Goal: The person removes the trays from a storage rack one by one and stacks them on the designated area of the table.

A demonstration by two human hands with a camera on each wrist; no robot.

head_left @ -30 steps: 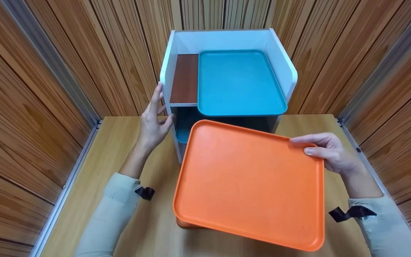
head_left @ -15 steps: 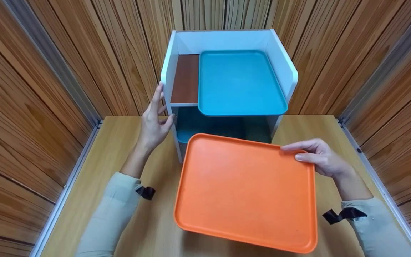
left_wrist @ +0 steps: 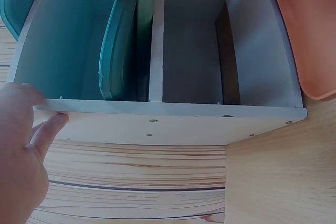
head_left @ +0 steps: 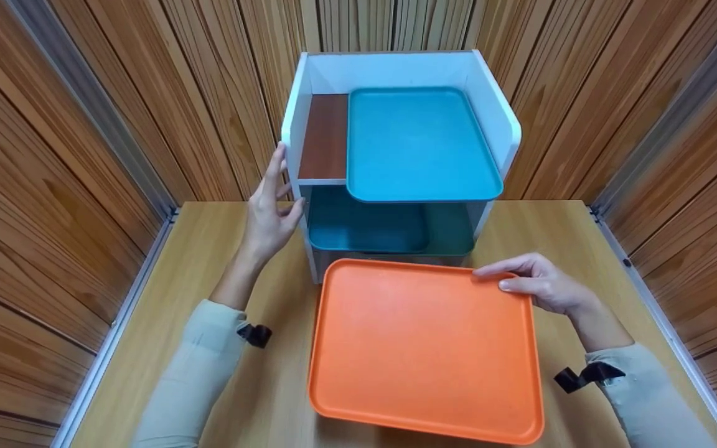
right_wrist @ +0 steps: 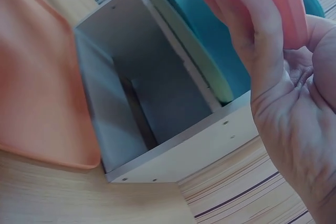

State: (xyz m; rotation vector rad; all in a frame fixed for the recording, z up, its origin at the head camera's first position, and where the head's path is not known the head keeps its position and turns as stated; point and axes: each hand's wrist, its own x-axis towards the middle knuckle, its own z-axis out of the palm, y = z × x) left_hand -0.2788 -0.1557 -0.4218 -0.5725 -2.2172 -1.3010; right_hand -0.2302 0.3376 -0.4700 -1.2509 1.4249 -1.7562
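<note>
Head view: what are we holding?

"Our right hand (head_left: 545,286) is pinching the orange tray (head_left: 424,348) in front of the white shelf (head_left: 388,70); our left hand (head_left: 269,218) is gripping the shelf's side."

Wood-grain walls (head_left: 165,112) rise around a tan tabletop (head_left: 539,230).
</note>
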